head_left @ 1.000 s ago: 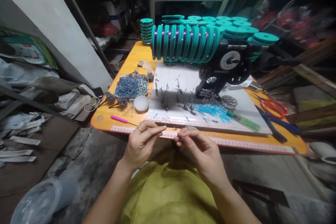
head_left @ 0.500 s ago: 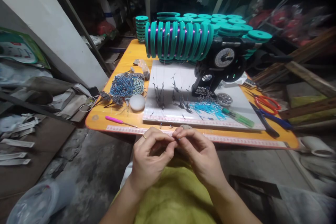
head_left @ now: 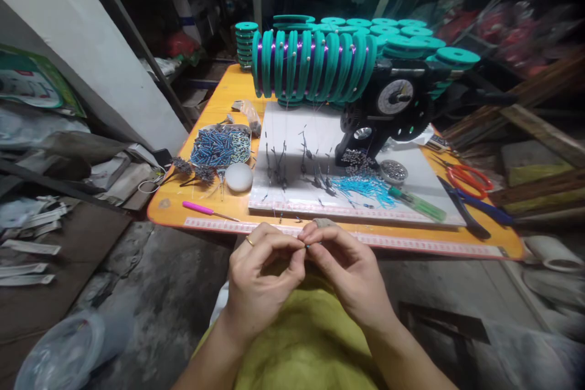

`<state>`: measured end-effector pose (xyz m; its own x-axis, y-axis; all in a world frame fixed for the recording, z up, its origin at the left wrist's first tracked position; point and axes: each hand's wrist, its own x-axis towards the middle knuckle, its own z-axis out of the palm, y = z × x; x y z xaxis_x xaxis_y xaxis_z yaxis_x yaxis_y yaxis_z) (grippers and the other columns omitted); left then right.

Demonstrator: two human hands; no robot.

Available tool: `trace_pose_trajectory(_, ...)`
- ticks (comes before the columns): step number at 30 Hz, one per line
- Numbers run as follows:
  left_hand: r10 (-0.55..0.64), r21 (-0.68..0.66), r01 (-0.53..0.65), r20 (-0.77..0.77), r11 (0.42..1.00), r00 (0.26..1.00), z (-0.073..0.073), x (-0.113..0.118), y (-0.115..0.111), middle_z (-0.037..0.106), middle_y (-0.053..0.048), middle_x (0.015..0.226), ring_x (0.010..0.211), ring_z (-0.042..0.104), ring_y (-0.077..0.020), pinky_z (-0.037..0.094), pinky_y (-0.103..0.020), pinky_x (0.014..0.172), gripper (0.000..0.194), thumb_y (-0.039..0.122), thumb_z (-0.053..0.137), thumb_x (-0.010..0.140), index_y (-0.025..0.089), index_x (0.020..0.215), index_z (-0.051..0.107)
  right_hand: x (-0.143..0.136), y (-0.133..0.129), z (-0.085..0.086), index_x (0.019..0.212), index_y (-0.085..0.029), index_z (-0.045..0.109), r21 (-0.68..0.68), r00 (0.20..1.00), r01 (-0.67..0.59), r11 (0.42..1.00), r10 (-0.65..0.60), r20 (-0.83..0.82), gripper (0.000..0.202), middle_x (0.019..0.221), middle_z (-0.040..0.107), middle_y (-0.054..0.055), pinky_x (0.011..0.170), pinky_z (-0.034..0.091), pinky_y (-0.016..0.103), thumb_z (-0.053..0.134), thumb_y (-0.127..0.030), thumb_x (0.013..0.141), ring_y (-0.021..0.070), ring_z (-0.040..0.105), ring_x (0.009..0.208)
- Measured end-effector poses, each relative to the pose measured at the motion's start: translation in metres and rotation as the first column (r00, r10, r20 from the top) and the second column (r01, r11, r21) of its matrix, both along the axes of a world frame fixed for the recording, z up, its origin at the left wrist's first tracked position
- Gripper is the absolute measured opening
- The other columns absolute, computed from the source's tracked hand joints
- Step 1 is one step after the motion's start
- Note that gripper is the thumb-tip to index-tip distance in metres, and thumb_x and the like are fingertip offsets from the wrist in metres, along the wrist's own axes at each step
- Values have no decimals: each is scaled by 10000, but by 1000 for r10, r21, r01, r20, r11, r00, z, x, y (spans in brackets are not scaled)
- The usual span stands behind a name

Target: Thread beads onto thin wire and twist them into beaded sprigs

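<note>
Just in front of the table edge, my left hand (head_left: 267, 268) and my right hand (head_left: 350, 268) meet fingertip to fingertip, both pinched. Between them shows a tiny dark piece with a blue glint (head_left: 308, 245), too small to name. A ring is on a left finger, and a greyish wrap (head_left: 323, 222) covers a right fingertip. Beyond my hands lies a white board (head_left: 292, 125) with dark small weights and wire stems (head_left: 281, 177), bright blue thin pieces (head_left: 365, 190) and a green-handled tool (head_left: 423, 204). Teal spools with purple line (head_left: 315, 67) hang above it on a black winding machine (head_left: 388, 103).
On the orange table (head_left: 169, 210), left, are a tray of blue tubes (head_left: 219, 147), a white round lid (head_left: 239, 177) and a pink-handled hook (head_left: 198, 208). Right are red-handled scissors (head_left: 470, 178) and blue-handled pliers (head_left: 484, 207). A measuring tape (head_left: 434, 245) runs along the front edge.
My fingertips have shifted very slightly against each other, and the blue glint shows a little more plainly. The view has moved slightly; the table things lie as before.
</note>
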<state>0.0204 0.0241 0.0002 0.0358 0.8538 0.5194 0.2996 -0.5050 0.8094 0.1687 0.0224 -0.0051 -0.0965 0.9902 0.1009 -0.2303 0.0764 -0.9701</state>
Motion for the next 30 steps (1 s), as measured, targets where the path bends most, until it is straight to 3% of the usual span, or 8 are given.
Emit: trace_pose_trajectory(30, -19, 15, 19, -32, 1000, 999, 0, -3, -2, 621, -24, 794, 716, 611, -102, 524, -183, 631, 182, 10, 667, 767, 166, 860, 663, 0, -1, -3, 884, -261, 699, 9, 999, -34, 999, 34, -18, 93, 942, 644, 10, 870, 512, 202, 639, -190, 893, 126, 599, 989)
